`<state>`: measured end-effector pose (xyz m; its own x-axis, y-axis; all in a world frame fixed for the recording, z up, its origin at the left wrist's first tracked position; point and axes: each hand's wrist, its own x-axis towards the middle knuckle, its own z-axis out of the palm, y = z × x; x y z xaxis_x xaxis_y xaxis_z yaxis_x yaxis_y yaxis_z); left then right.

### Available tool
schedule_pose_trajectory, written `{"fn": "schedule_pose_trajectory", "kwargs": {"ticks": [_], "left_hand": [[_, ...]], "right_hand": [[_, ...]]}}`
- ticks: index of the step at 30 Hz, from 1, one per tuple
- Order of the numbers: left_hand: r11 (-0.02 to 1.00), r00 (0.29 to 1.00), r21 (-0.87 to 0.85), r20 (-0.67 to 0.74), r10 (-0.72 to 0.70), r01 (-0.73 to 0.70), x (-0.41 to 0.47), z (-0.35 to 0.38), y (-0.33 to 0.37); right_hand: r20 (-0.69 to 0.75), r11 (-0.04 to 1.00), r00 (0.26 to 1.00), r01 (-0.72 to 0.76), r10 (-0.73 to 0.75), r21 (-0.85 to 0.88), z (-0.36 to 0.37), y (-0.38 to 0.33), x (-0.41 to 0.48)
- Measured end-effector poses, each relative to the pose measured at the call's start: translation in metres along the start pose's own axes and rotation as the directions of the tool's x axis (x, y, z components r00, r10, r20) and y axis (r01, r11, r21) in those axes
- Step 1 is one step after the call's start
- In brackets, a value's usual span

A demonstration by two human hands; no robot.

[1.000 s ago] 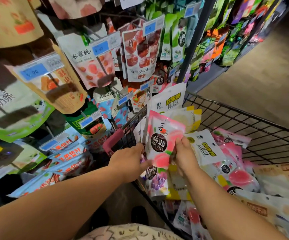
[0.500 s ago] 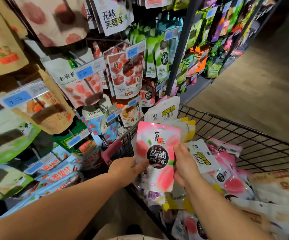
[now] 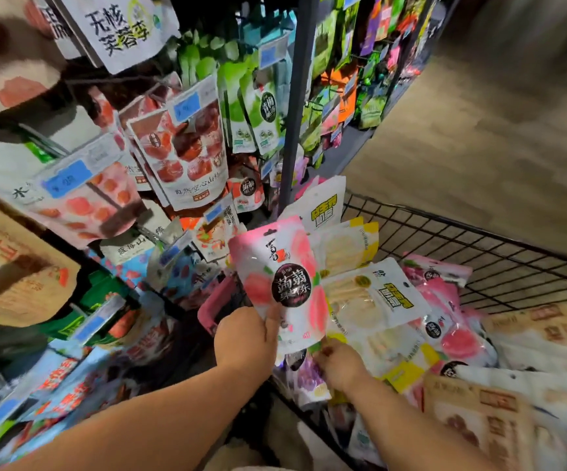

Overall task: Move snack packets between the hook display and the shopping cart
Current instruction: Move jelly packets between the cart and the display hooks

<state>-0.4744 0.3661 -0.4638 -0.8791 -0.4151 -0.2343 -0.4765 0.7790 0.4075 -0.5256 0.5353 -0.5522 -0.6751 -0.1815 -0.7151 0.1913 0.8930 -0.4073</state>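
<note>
A pink peach jelly packet (image 3: 285,266) with a black round label stands upright over the near left corner of the black wire shopping cart (image 3: 479,234). My left hand (image 3: 244,338) grips its lower left part, thumb on the front. My right hand (image 3: 339,367) is lower, at the packet's bottom right corner, with curled fingers among the cart's packets; what they hold is unclear. The hook display (image 3: 180,147) of hanging snack packets fills the left side.
The cart holds several packets: white and yellow ones (image 3: 373,300), pink ones (image 3: 452,334), brown ones (image 3: 492,423). A dark upright post (image 3: 295,113) divides the display. The cart's pink handle (image 3: 212,305) sits left of my left hand. Bare floor (image 3: 479,130) lies to the right.
My left hand has taken hold of the pink packet. My right hand has left its right edge and dropped to its bottom corner. The view has tilted up along the display.
</note>
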Motion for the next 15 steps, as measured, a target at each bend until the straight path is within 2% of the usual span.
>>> {"fn": "schedule_pose_trajectory", "kwargs": {"ticks": [2, 7, 10, 15], "left_hand": [[0.999, 0.999, 0.019, 0.027, 0.032, -0.032, 0.01, 0.0, 0.008], [0.988, 0.989, 0.078, 0.077, 0.126, -0.132, 0.033, 0.002, 0.028], [0.969, 0.977, 0.144, 0.103, 0.189, -0.202, 0.045, 0.005, 0.039], [0.938, 0.949, 0.174, 0.151, 0.277, -0.301, 0.068, 0.008, 0.062]], "right_hand": [[-0.055, 0.998, 0.998, -0.007, 0.01, 0.056, -0.007, 0.003, 0.009], [-0.239, 0.946, 0.968, 0.005, 0.077, 0.323, -0.042, 0.023, 0.01], [-0.348, 0.876, 0.919, 0.008, 0.184, 0.482, -0.068, 0.038, -0.002], [-0.483, 0.784, 0.814, 0.058, 0.322, 0.619, -0.11, 0.047, -0.023]]}}
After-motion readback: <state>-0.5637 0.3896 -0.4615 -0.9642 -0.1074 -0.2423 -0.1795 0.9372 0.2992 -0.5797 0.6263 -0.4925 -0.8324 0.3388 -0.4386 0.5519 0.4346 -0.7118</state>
